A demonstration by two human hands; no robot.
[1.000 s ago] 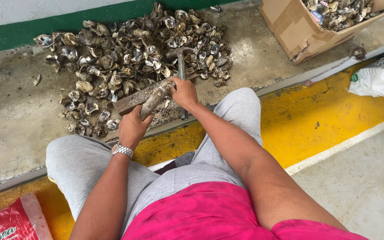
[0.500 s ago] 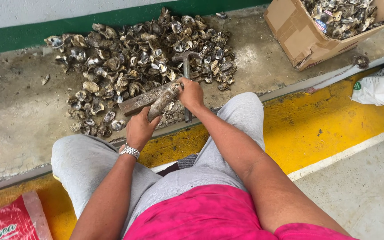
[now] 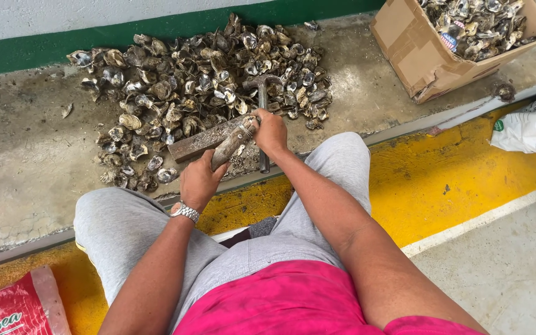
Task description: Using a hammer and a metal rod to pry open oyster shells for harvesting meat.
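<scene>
My left hand [image 3: 198,181], with a metal watch on its wrist, grips a long oyster [image 3: 234,144] and rests it on a wooden block [image 3: 201,142] at the edge of the concrete ledge. My right hand [image 3: 272,131] is closed around the handle of a hammer [image 3: 262,93]. The hammer's metal head points away from me, over the shells. Just beyond both hands a big pile of oyster shells [image 3: 200,87] covers the ledge. My knees in grey trousers frame the hands.
A cardboard box [image 3: 426,59] full of shells stands at the far right on the ledge. A white bag [image 3: 531,127] lies on the yellow painted strip [image 3: 442,180]. A red bag [image 3: 10,310] sits at the lower left. A green-striped wall [image 3: 32,53] backs the ledge.
Both hands keep their grips on the oyster and the hammer at the block. The view has shifted slightly, nothing else visibly moved.
</scene>
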